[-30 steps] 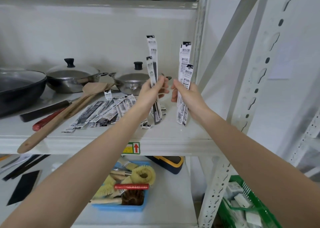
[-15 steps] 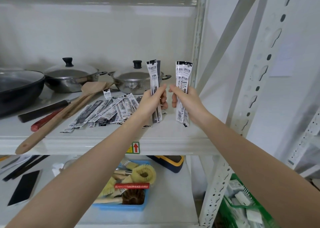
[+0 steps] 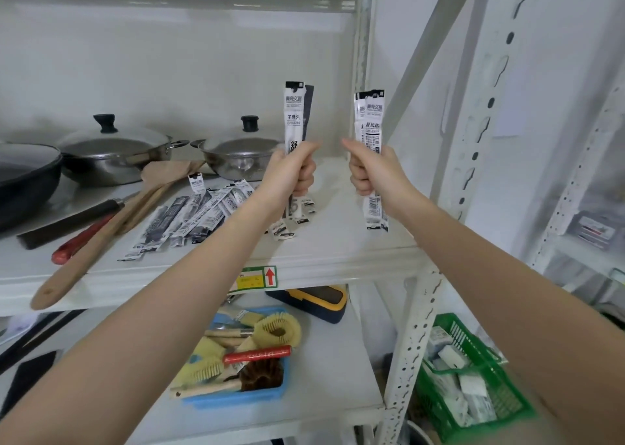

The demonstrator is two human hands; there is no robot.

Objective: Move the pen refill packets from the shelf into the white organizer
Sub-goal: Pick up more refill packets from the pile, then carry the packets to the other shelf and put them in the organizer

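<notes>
My left hand (image 3: 293, 173) is closed around a small upright bundle of pen refill packets (image 3: 295, 116), white with black print. My right hand (image 3: 372, 170) grips a second upright bundle of packets (image 3: 370, 119), whose lower ends hang below my fist. Both hands are raised just above the white shelf (image 3: 338, 238), a short gap between them. Several more refill packets (image 3: 189, 217) lie fanned out on the shelf to the left of my left arm. No white organizer is in view.
Two lidded steel pots (image 3: 115, 153) (image 3: 241, 155) and a dark pan (image 3: 27, 180) stand at the back of the shelf. A wooden spatula (image 3: 111, 228) and knives (image 3: 67, 221) lie at left. Below are a blue tray of brushes (image 3: 236, 397) and a green basket (image 3: 473, 383).
The loosely held packets have been squared into tight bundles. Both hands have closed into fists around them and moved slightly apart.
</notes>
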